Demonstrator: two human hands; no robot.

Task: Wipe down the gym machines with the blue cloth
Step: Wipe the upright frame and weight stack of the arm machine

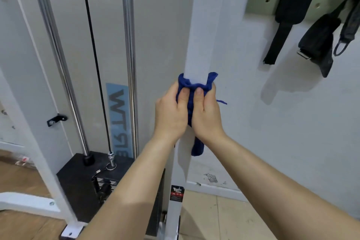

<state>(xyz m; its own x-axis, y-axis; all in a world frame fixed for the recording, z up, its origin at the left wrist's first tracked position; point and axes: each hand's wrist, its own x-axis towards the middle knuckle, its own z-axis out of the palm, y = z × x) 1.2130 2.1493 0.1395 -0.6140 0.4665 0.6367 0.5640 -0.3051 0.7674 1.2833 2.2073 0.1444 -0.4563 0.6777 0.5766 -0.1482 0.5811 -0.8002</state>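
With the blue cloth wrapped around the white upright post, both the left hand and right hand grip it tight, thumbs side by side on the cloth.

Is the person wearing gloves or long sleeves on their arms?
No gloves and no sleeves in view. The left hand and right hand are bare, and so are both forearms. No watch, bracelet or ring shows. The thumbnails are short and unpainted.
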